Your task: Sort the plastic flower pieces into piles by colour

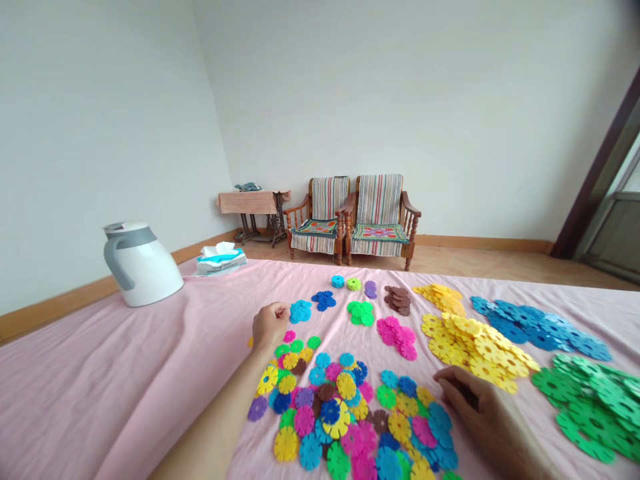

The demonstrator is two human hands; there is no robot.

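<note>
My left hand [270, 325] reaches forward over the pink cloth [125, 373], its fingers curled together beside a small group of light-blue snowflake discs [301, 311]; what they pinch, if anything, is hidden. My right hand [480, 407] rests palm down at the right edge of a mixed heap of coloured discs [345, 420], fingers bent onto the pieces. Beyond lie sorted groups: dark blue [324, 300], green [361, 313], pink [397, 337], brown [399, 299].
Large piles of yellow discs [473, 343], blue discs [540, 325] and green discs [590, 403] lie at the right. A white kettle [140, 263] and a tissue pack [220, 260] stand at the left. Two wooden armchairs [353, 217] stand by the far wall.
</note>
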